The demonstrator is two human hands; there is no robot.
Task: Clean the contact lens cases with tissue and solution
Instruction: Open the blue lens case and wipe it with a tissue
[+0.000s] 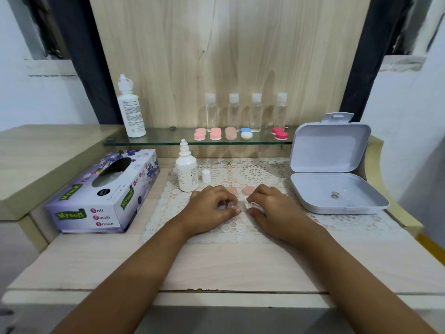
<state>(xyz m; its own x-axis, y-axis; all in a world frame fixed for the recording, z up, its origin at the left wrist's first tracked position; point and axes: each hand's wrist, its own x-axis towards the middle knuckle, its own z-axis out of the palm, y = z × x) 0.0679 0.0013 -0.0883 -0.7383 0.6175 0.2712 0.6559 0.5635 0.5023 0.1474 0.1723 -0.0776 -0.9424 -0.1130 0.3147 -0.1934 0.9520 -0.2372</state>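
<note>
Centre frame, both hands are low on the lace mat (252, 172). The left hand (212, 208) curls its fingers round the clear lens case (230, 205), and the right hand (272, 208) pinches a tissue wad (252, 205) right against it. Two peach caps (248, 190) lie just behind. The open solution bottle (186, 172) stands left of centre, with the tissue box (103, 191) further left.

A: Light?
B: Soft, even, coming from above. Left hand (210, 209) and right hand (277, 209) are casting faint shadows.
A: Optics?
B: Wide-angle is bowing the edges; corners are smearing, glass shelf (159, 139) is glinting.
</note>
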